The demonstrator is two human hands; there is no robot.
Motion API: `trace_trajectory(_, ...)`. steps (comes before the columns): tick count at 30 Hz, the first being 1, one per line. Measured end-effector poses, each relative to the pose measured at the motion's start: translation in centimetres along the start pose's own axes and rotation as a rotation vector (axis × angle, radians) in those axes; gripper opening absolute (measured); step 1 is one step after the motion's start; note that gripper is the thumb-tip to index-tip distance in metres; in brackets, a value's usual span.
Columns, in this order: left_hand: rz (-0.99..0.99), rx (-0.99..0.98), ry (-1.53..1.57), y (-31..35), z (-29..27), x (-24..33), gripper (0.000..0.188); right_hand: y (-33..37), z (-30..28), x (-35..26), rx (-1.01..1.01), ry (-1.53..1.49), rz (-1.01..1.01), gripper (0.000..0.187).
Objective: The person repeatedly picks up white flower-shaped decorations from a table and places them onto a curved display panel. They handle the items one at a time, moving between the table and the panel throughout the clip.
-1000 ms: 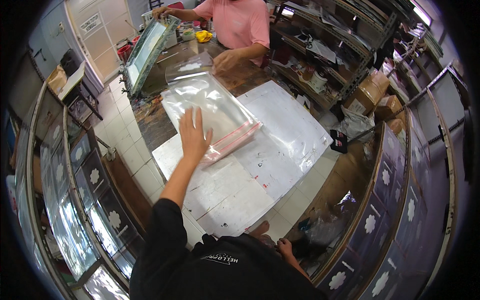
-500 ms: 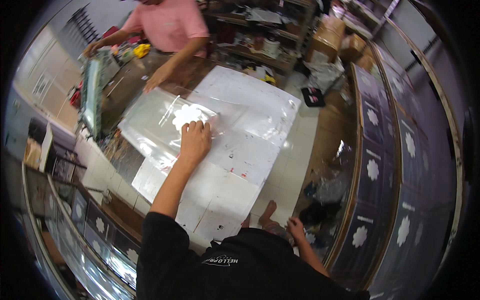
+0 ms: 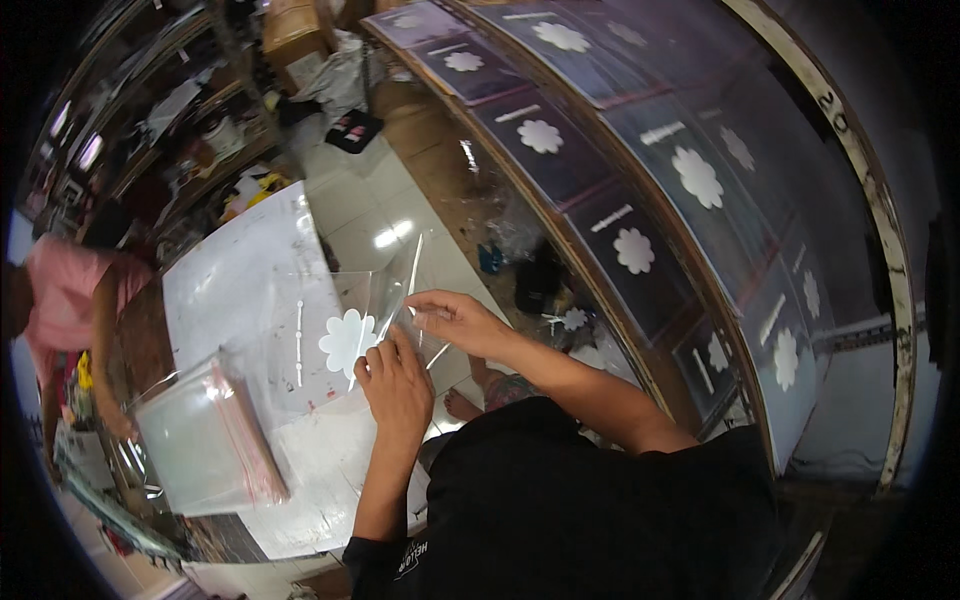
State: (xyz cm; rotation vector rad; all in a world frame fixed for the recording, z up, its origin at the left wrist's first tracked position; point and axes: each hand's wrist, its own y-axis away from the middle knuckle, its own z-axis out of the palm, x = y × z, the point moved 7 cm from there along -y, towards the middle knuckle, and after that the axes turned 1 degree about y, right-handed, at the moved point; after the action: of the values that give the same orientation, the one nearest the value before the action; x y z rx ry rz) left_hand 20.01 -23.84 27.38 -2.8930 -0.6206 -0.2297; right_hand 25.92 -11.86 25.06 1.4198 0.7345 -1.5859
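A clear plastic sheet (image 3: 380, 290) with a white flower print and a thin white line on it hangs above the table's right edge. My left hand (image 3: 398, 390) is closed on its near edge, beside the flower. With thumb and fingertips together, my right hand (image 3: 458, 320) pinches the sheet's right side, where the film bends upward. A stack of clear plastic sheets (image 3: 200, 435) lies left of my hands, on the table.
White boards (image 3: 240, 255) cover the worktable. At the far left a person in a pink shirt (image 3: 75, 300) reaches toward the stack. Tall racks (image 3: 590, 190) on the right hold several flower-printed sheets. A cardboard box (image 3: 295, 45) and crumpled plastic stand beyond the tiled floor.
My view has turned right. My left hand has lifted the printed sheet off the stack and carried it right. My right hand has come up from my side and taken hold of it.
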Motion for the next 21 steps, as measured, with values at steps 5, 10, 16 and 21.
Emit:
trace_trajectory(5, 0.185, 0.009, 0.208, 0.4, 0.1, 4.1, 0.079, 2.3, -7.0, 2.8, 0.157, 0.032, 0.096, 0.027)
trace_trajectory(10, 0.059, 0.033, 0.426, 2.0, -0.3, 1.5, 0.074, 4.7, -17.0, 1.0, 0.197, 0.136, 0.147, 0.032)
trace_trajectory(16, -0.289, 0.131, 0.297, 6.9, 1.6, -7.7, 0.058, 9.3, -32.2, -0.5, 0.498, 0.185, 0.114, 0.044)
trace_trajectory(21, -0.427, 0.099, 0.132, 9.9, 6.4, -9.9, 0.058, 20.8, -50.3, 5.5, 0.663, 0.042, 0.063, 0.056)
